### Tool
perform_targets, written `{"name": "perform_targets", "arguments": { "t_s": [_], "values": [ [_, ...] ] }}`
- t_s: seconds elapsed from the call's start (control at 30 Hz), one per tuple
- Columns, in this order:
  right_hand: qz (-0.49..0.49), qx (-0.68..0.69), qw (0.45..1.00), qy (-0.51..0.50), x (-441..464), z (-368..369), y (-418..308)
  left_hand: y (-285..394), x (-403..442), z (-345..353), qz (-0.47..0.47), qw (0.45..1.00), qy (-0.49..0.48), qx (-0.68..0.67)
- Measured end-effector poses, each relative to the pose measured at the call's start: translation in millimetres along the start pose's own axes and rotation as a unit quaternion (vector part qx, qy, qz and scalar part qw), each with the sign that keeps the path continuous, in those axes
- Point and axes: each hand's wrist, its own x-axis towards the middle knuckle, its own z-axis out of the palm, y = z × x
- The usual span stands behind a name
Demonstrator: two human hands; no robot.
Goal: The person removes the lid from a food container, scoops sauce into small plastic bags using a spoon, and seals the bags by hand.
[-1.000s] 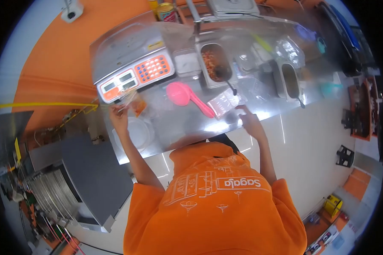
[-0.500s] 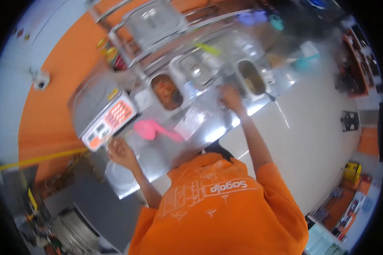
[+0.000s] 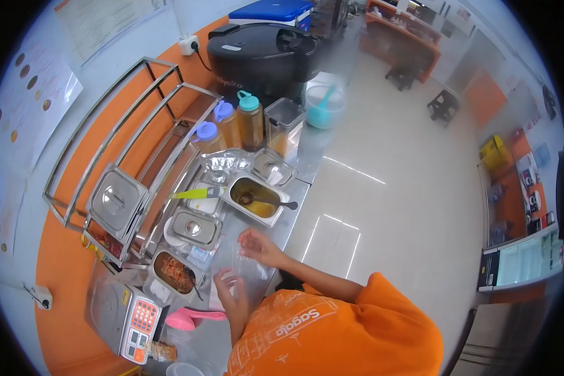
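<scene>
A clear plastic bag (image 3: 257,273) is at the near edge of the steel counter, between my two hands. My right hand (image 3: 261,248) has its fingers curled at the bag's far side, seemingly pinching its edge. Closer to me, my left hand (image 3: 231,294) is beside the bag with thumb and fingers apart; a pale patch shows between them. To its left lies a pink scoop (image 3: 180,320). A steel tub of reddish chopped food (image 3: 174,273) and a lidded steel tub (image 3: 196,227) stand just beyond the hands.
Farther along the counter are a tub of yellow liquid with a ladle (image 3: 261,199), a green-handled brush (image 3: 197,193), capped bottles (image 3: 249,119) and a turquoise bowl (image 3: 324,109). A scale (image 3: 138,326) stands at left, below a metal rack (image 3: 116,94). A large black cooker (image 3: 263,53) is at the back.
The view has swung toward the far end of the counter. My left hand has come from beside the scale to the bag; my right hand has moved from near the tubs toward it.
</scene>
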Motion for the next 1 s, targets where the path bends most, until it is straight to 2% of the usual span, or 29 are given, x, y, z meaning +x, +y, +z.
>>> {"name": "perform_targets", "arguments": {
  "t_s": [0.1,0.2,0.3,0.4,0.5,0.6,0.7,0.8,0.9,1.0],
  "values": [
    [0.006,0.064,0.998,-0.003,-19.9,7.2,-17.5,-11.9,18.2,1.9,-0.072,0.992,-0.088,-0.058],
    [0.029,0.124,0.991,0.034,-29.9,10.3,-28.4,-14.2,24.9,8.1,-0.100,0.981,-0.022,-0.165],
    [-0.004,0.098,0.995,0.026,-33.9,8.0,-26.6,-2.5,23.1,8.7,-0.183,0.957,-0.010,-0.226],
    [-0.016,0.074,0.997,0.025,-37.6,7.6,-38.5,-8.6,23.2,-0.4,-0.104,0.966,-0.035,-0.235],
    [-0.028,-0.143,0.989,-0.013,-40.5,0.8,-57.3,-2.3,26.2,-8.7,0.016,0.990,-0.076,-0.121],
    [-0.142,-0.373,0.913,-0.083,-42.0,-9.7,-60.7,10.8,28.9,-23.2,0.053,0.981,-0.173,0.066],
    [-0.130,-0.426,0.885,-0.138,-47.1,-6.5,-73.7,17.2,28.0,-23.4,0.107,0.972,-0.161,0.132],
    [-0.054,-0.298,0.944,-0.129,-54.7,0.0,-82.1,29.0,26.4,-23.9,0.112,0.965,-0.162,0.172],
    [-0.044,-0.292,0.950,-0.104,-63.3,3.1,-79.8,33.8,23.7,-25.7,0.098,0.969,-0.173,0.147],
    [-0.048,-0.289,0.951,-0.104,-71.8,2.7,-70.2,31.5,20.7,-27.9,0.121,0.958,-0.191,0.177]
  ]
}}
